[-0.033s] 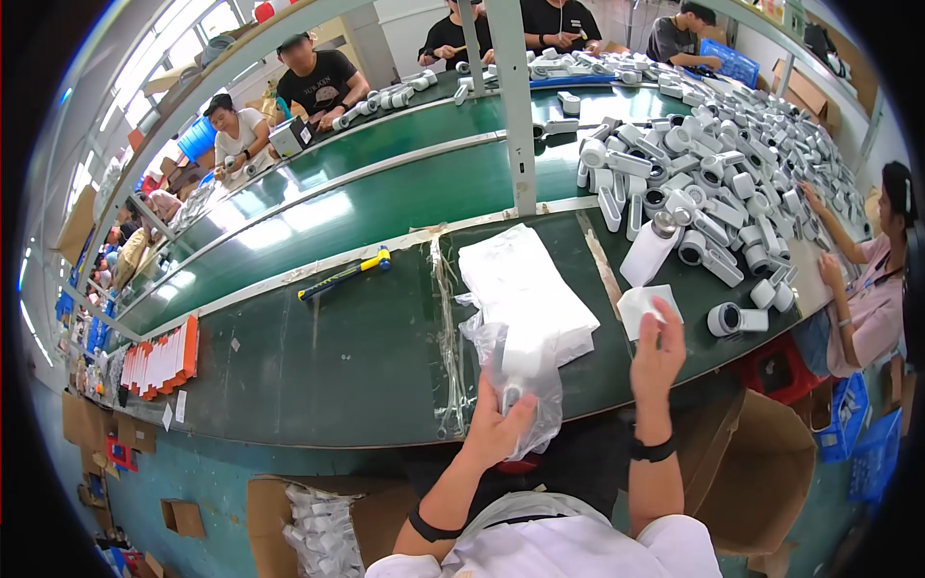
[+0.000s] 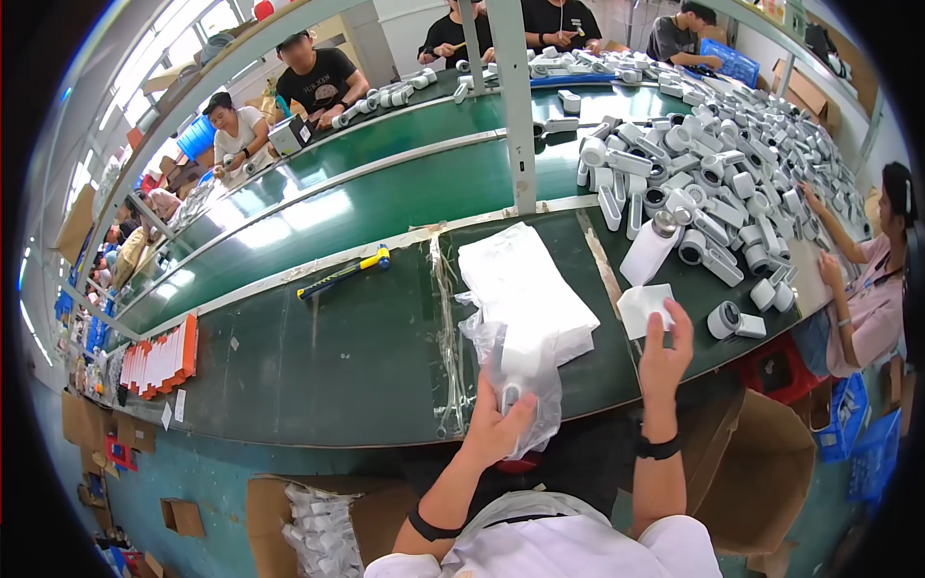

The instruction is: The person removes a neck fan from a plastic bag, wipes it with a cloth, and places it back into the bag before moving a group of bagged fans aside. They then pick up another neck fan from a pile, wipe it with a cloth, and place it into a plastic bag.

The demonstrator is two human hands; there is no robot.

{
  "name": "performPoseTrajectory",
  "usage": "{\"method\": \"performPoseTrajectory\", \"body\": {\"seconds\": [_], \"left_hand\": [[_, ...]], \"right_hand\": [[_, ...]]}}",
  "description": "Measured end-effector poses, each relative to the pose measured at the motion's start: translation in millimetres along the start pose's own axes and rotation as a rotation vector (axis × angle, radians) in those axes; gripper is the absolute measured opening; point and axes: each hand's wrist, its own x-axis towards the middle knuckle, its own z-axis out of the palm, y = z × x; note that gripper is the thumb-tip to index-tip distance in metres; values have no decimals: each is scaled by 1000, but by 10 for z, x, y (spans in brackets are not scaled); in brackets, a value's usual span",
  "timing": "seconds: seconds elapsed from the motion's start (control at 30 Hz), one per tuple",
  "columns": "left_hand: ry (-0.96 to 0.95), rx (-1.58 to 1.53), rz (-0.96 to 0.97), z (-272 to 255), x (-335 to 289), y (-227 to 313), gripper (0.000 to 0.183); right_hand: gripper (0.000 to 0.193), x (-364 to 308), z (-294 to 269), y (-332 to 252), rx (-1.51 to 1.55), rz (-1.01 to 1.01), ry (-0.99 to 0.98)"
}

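My left hand (image 2: 496, 424) is closed around a clear plastic bag (image 2: 541, 409) with a white-and-grey part inside, held over the table's near edge. Just beyond it lies a stack of white plastic bags (image 2: 525, 279). My right hand (image 2: 665, 356) has its fingers apart and slightly curled. Its fingertips are at the right edge of a small white square stack of sheets (image 2: 644, 310); whether they touch it I cannot tell. Behind those sheets a white bottle with a metallic cap (image 2: 651, 252) leans on the table.
A large heap of white-and-grey parts (image 2: 713, 183) covers the right side, where a co-worker's hands (image 2: 827, 270) reach in. A yellow-and-black hammer (image 2: 345, 273) and orange-edged cards (image 2: 162, 361) lie left. A metal post (image 2: 520, 144) rises beyond. Cardboard boxes (image 2: 752, 472) stand below.
My right hand has shifted a little to the right, and its fingers have moved off the front of the white sheets. My left hand stays in place with the bag.
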Motion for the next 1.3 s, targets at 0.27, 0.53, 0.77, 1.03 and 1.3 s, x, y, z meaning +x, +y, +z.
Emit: {"method": "performPoseTrajectory", "body": {"seconds": [0.27,0.53,0.77,1.03,1.3], "left_hand": [[111,9,-134,-190,-65,-11,73],[496,210,54,-745,53,173,84],[727,635,-63,-1729,57,550,97],[971,1160,-273,-2742,-129,525,97],[461,1400,451,-988,166,702,47]], "right_hand": [[56,649,-1317,1085,-748,-31,243],[74,878,-1682,1246,-766,133,-435],[64,1082,-1633,1155,-1041,129,-582],[44,700,-1478,909,-385,92,-361],[31,-43,-926,227,599,551,-336]]}}
